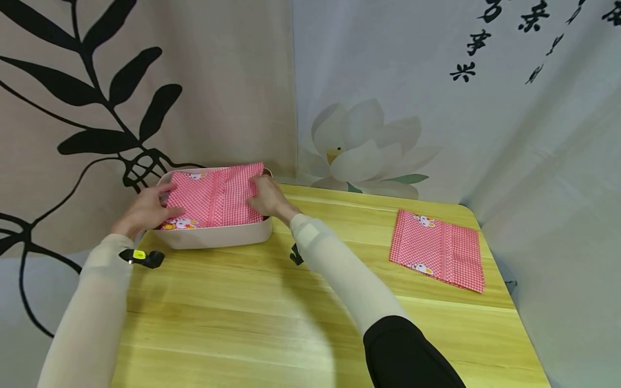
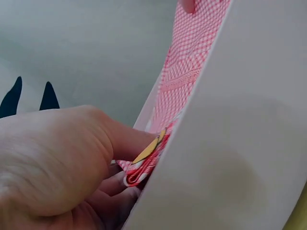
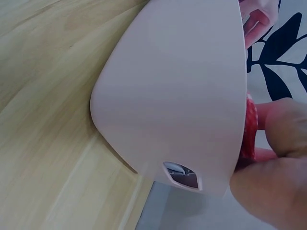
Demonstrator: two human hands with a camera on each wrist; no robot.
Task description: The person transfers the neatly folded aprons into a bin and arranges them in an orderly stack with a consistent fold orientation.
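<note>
A folded pink-and-white checked cloth (image 1: pixel 213 196) with cartoon rabbit patches lies over the opening of a pale pink box (image 1: pixel 218 237), at the back left of the table. My left hand (image 1: pixel 147 210) pinches its left edge. In the left wrist view, the thumb of that hand (image 2: pixel 57 163) sits on top of the cloth's folded layers (image 2: pixel 153 155), with fingers underneath. At the opposite end, my right hand (image 1: pixel 269 196) grips the cloth's right edge. The right wrist view shows this hand (image 3: pixel 283 158) holding red cloth (image 3: pixel 249 127) just inside the box rim; some fingertips are hidden.
A second folded checked cloth (image 1: pixel 436 250) of similar pattern lies on the right part of the wooden table (image 1: pixel 233 312). Curtains with a printed leaf branch (image 1: pixel 97 81) and a flower (image 1: pixel 364 145) hang behind. The box has a handle hole (image 3: pixel 182 176) in one end.
</note>
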